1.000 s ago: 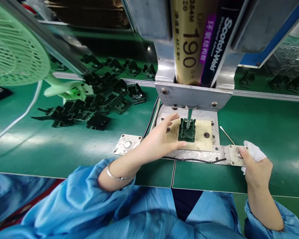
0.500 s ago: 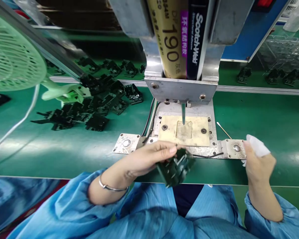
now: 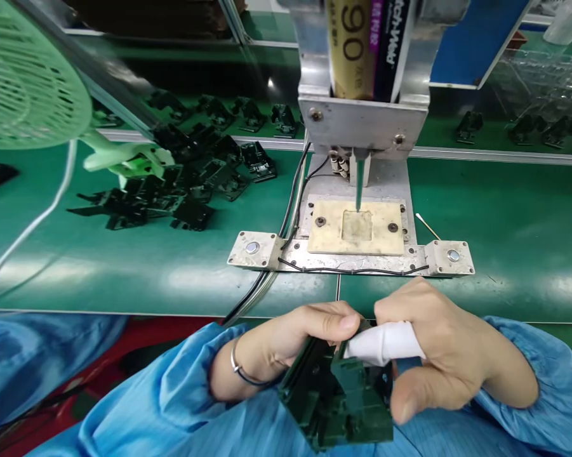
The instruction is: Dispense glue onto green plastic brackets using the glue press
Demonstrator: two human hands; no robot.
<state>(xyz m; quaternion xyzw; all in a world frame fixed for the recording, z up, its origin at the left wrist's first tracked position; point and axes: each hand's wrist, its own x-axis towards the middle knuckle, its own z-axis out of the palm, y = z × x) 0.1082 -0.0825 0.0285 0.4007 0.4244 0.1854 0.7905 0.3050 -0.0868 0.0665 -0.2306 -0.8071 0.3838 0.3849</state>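
My left hand (image 3: 317, 330) is closed on the upper edge of a dark plastic part (image 3: 338, 400) with ribs and recesses, held tilted in front of my body. A white wipe (image 3: 385, 343) is wrapped round a finger of my right hand (image 3: 447, 349). That wrapped fingertip touches the part's upper inside edge, while the right thumb is beside the part's right side. Beyond my hands is a glue dispenser, whose thin nozzle (image 3: 359, 184) points down over a cream fixture plate (image 3: 314, 238) with a square recess.
Many similar dark parts (image 3: 190, 212) lie heaped at the left, near a green fan (image 3: 28, 89). Metal button boxes (image 3: 252, 247) flank the fixture. A cotton swab (image 3: 427, 226) lies to its right. Cables (image 3: 247, 301) run over the table's front edge.
My right hand has come from the right button box to the part, bringing the wipe. My left hand has drawn the part down closer to my body. The view has shifted slightly.
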